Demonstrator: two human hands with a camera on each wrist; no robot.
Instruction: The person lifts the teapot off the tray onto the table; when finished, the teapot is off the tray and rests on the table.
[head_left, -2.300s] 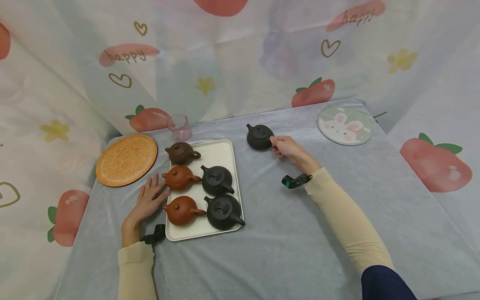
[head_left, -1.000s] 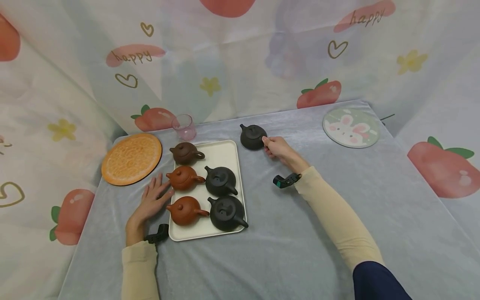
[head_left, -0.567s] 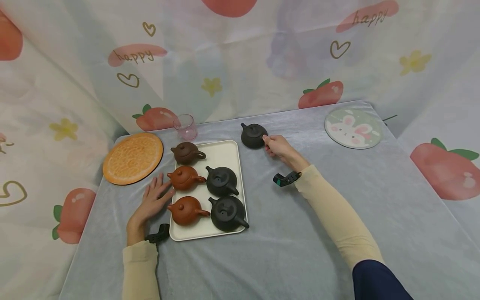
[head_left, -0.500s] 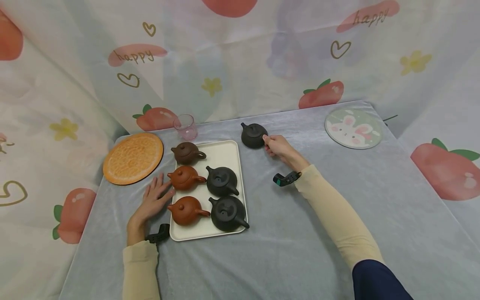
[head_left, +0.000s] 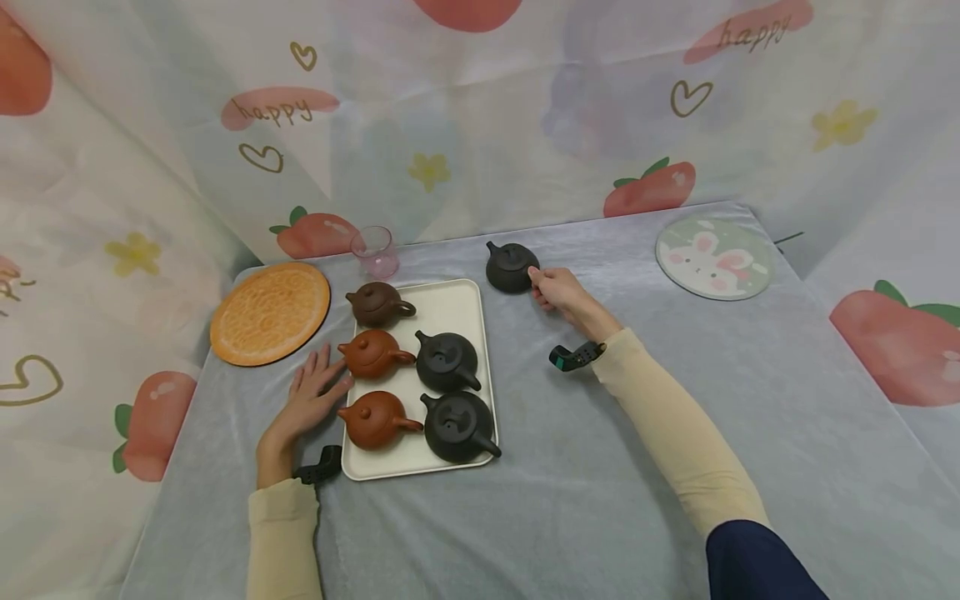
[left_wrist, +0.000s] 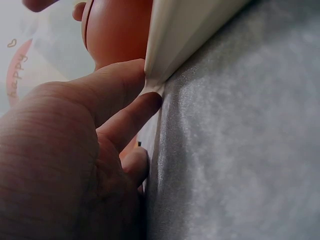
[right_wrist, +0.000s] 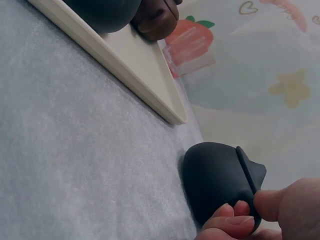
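Note:
My right hand pinches the handle of a black teapot between thumb and fingers. That teapot is at the grey cloth beyond the back right corner of a cream tray; the right wrist view shows its dark body upright. My left hand lies spread on the cloth along the tray's left side, a fingertip right at the rim. On the tray stand a dark brown teapot, two reddish-brown teapots and two black teapots, handles pointing right.
A pink clear glass stands behind the tray. An orange round mat lies at the back left and a green rabbit mat at the back right. A printed curtain hangs behind the table's far edge.
Over the earlier frames my right hand has brought the black teapot left, nearer the tray's back right corner, then barely moved. The left hand stays beside the tray; the head view drifts slightly.

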